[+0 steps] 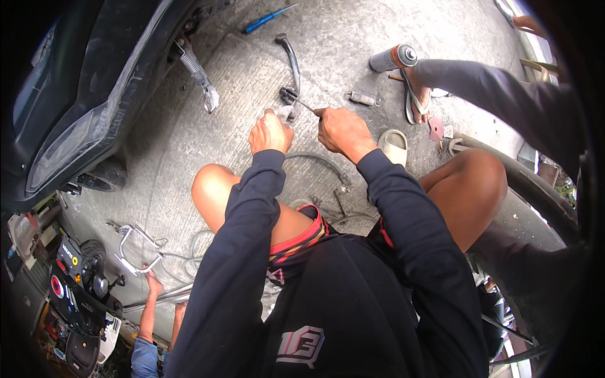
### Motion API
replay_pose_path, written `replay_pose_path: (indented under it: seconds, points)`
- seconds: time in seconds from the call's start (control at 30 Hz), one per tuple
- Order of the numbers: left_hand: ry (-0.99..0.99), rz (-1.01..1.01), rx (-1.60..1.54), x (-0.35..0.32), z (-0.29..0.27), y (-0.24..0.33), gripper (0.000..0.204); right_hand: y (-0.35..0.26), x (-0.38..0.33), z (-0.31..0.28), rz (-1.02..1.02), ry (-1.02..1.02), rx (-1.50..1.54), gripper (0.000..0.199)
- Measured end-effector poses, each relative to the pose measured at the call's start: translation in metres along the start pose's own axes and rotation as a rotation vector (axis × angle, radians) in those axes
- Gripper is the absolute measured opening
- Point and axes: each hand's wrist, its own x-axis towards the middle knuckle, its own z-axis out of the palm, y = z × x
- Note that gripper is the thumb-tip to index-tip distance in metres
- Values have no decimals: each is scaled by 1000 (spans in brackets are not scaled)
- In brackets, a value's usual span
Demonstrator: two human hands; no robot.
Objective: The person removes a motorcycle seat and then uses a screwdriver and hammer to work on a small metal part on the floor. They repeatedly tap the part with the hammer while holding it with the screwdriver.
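My left hand [271, 133] is closed at the near end of a curved metal lever [293, 60], by a pale metal piece [286, 114]; its fingers partly hide the grip. The lever stretches away from me over the concrete, with a black joint [288, 96] near my fingers. In my right fist [345, 133] is a thin-shafted tool [305, 106], its handle hidden by the fingers. The shaft's far end meets the black joint, pointing left and away from me.
Beyond lies a blue screwdriver [261, 22]. A spray can [394, 58], a small metal cylinder [363, 98] and a slipper [393, 147] are to the right, near another person's foot [417, 94]. A dark vehicle [94, 82] fills the left; a metal frame [135, 247] lies nearer.
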Motion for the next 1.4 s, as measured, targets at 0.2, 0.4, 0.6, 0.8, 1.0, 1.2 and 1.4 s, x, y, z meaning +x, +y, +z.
replay_pose_path:
  seconds: [0.2, 0.4, 0.6, 0.8, 1.0, 1.2, 1.4]
  points:
    - [-5, -6, -9, 2, 1, -4, 30, 7, 0, -1, -65, 34, 29, 35]
    - [-35, 5, -26, 5, 0, -8, 32, 20, 0, -2, -158, 67, 86, 36]
    - [-35, 4, -40, 4, -7, -10, 34, 17, 9, -9, -151, -8, 79, 37]
    - [-91, -34, -35, 11, -5, -17, 42, 24, 19, -10, -213, 22, 124, 39]
    - [-78, -15, -21, 4, -10, -14, 47, 21, 10, 2, -189, 42, 90, 28]
    - [-48, -22, 15, -2, -13, -2, 43, 20, 2, 4, -143, 63, 86, 33]
    - [-41, -37, 22, 8, -3, -16, 46, 18, 19, 11, -91, -20, 145, 32]
